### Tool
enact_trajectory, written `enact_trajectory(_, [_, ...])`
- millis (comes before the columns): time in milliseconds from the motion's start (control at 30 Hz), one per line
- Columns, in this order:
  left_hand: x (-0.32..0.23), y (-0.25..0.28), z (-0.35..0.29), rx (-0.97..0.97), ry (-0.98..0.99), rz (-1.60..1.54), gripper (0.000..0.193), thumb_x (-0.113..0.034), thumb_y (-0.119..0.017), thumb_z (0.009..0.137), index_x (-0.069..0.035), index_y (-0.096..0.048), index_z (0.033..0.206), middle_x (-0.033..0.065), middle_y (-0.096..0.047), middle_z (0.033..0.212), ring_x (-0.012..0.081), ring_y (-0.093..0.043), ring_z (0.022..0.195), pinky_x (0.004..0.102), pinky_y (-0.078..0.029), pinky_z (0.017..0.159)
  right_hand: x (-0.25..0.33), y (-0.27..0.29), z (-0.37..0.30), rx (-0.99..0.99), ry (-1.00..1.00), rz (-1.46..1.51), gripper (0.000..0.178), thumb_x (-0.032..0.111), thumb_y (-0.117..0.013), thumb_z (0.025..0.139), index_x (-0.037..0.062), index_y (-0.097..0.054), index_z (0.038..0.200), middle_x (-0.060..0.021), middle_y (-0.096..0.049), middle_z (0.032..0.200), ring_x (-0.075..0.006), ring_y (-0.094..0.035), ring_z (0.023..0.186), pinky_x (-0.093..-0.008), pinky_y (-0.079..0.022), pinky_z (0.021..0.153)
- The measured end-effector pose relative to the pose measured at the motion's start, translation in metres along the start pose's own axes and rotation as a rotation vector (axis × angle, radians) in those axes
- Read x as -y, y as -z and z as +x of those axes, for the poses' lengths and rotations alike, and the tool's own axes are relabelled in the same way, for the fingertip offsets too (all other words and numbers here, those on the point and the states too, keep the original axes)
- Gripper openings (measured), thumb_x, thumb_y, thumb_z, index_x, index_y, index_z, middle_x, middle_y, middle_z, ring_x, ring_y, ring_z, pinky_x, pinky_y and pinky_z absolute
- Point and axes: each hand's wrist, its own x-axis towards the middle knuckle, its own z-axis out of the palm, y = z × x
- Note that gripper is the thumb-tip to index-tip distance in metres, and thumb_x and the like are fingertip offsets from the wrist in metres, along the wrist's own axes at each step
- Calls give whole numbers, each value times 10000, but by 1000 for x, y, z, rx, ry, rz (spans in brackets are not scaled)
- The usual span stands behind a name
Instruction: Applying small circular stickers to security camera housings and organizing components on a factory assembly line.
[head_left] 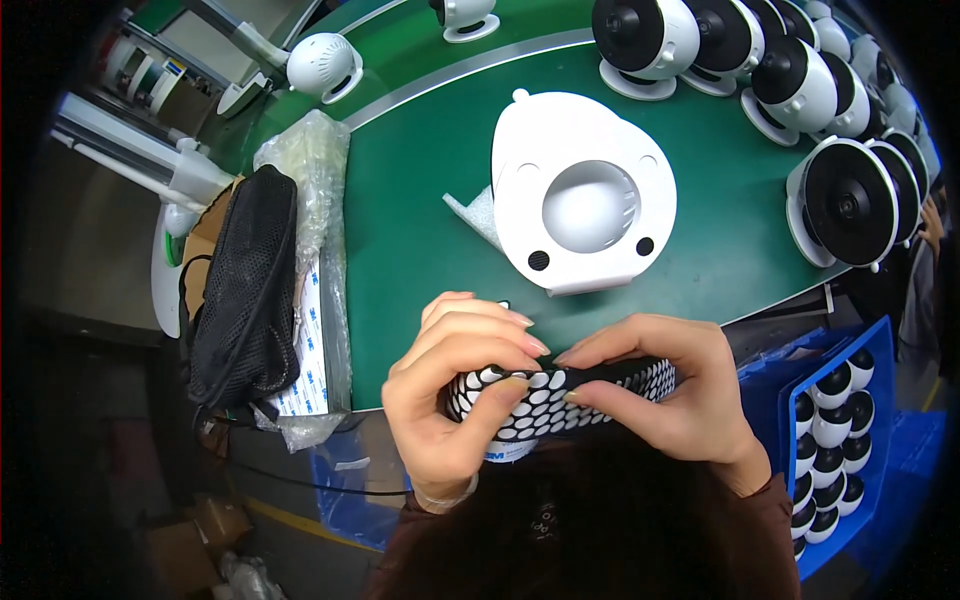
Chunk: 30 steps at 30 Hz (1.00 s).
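Both hands are together at the near edge of the green table. They grip a roll of black strip covered with rows of white oval pads. My left hand wraps its left side, thumb on the front and fingers over the top. My right hand pinches it from the right between thumb and fingers. Below the roll shows part of a white piece with blue print. Just beyond the hands lies a white rounded plate-like housing with a domed middle and two black round spots.
Several black-and-white camera-like devices stand at the right and far right. A blue crate of black-and-white balls is at lower right. At left lie a black mesh pouch and bubble wrap. A foam scrap touches the housing.
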Motion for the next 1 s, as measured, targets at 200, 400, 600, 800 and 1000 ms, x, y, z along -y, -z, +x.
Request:
enact_trajectory(200, [-11, 9, 8, 392, 3, 522, 143, -46, -536, 663, -19, -599, 788, 106, -595, 832, 272, -539, 887, 458, -308, 921, -5, 1, 2, -57, 155, -390, 154, 30, -700, 645, 38, -604, 766, -57, -617, 717, -211, -605, 646, -273, -468, 555])
enact_trajectory(400, [-9, 0, 8, 269, -30, 401, 90, -23, -616, 604, -36, -605, 692, 51, -578, 700, 229, -567, 795, 437, -305, 900, -9, 1, 0, -82, 218, -280, 139, -35, -698, 618, 27, -642, 729, -61, -624, 702, -174, -611, 643, -239, -466, 568])
enact_trajectory(600, [-5, -3, 10, 191, 18, 294, 90, 6, -627, 622, -54, -608, 686, 34, -580, 681, 192, -579, 739, 383, -296, 867, -4, -1, 2, -211, 377, -426, 129, -4, -673, 661, 74, -621, 750, -28, -598, 701, -162, -579, 544, -250, -449, 465])
enact_trajectory(800, [-1, -10, 12, 162, 0, 276, 62, -18, -575, 619, -11, -611, 669, 69, -602, 690, 217, -579, 750, 422, -284, 905, -2, -1, 0, -237, 396, -512, 160, -48, -689, 624, 47, -642, 743, -63, -622, 713, -168, -616, 589, -226, -477, 525])
enact_trajectory(1000, [1, -11, 14, 143, -19, 276, 52, -4, -597, 637, -32, -610, 680, 58, -596, 692, 207, -584, 745, 427, -317, 895, 2, 0, 4, -209, 368, -552, 147, -52, -672, 642, 39, -612, 740, -67, -620, 716, -167, -617, 602, -226, -473, 525])
